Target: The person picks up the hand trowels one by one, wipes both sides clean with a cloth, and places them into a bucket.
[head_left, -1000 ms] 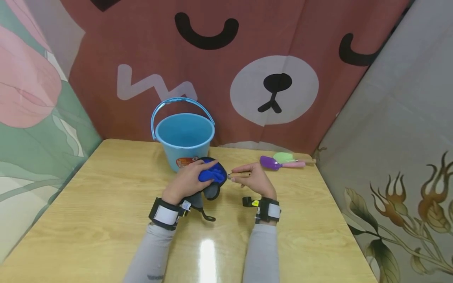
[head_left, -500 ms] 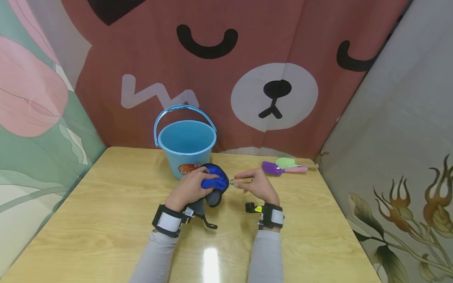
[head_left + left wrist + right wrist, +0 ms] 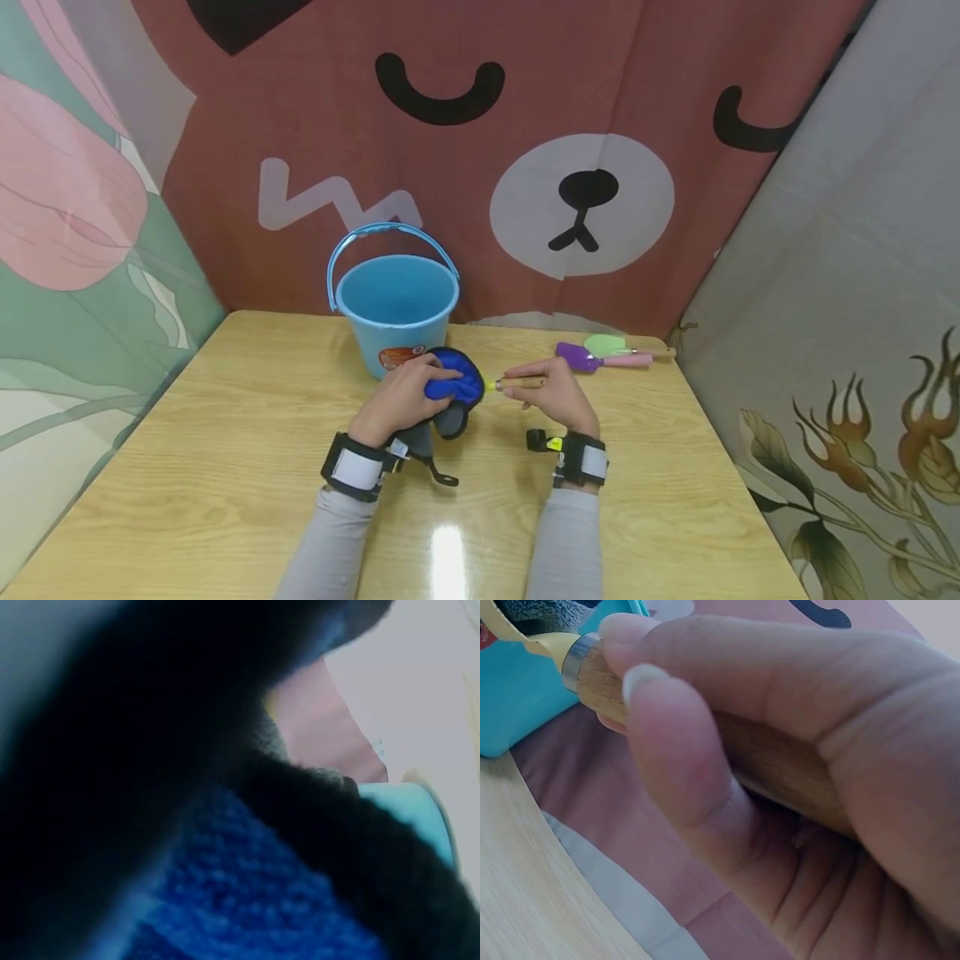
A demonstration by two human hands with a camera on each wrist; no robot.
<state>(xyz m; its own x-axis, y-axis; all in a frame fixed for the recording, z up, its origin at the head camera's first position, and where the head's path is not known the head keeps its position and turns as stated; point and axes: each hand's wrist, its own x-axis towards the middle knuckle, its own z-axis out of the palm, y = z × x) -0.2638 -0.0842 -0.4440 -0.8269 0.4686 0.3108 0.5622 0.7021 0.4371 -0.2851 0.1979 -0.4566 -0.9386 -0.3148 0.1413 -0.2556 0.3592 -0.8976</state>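
My left hand (image 3: 397, 402) grips a blue and dark grey cleaning mitt (image 3: 463, 379) with a black edge and a hanging loop. In the left wrist view the mitt's blue towelling (image 3: 247, 885) is close and blurred. Between the thumb and fingers of my right hand (image 3: 561, 398) is the wooden handle of a small trowel (image 3: 527, 382). Its yellow neck (image 3: 551, 649) shows in the right wrist view, beyond a metal ring. The trowel's blade points left into the mitt, which covers most of it. Both hands are above the table, just in front of the bucket.
A light blue bucket (image 3: 397, 321), its handle raised, stands behind the left hand. At the back right of the wooden table (image 3: 225, 467) lie a purple trowel (image 3: 577, 357) with a pink handle and a green trowel (image 3: 604, 344). A bear-print curtain (image 3: 450, 167) hangs behind.
My right hand has moved slightly right with the trowel, and a bit of its yellow neck now shows outside the mitt. The left hand keeps its grip. The head view tilted up early on.
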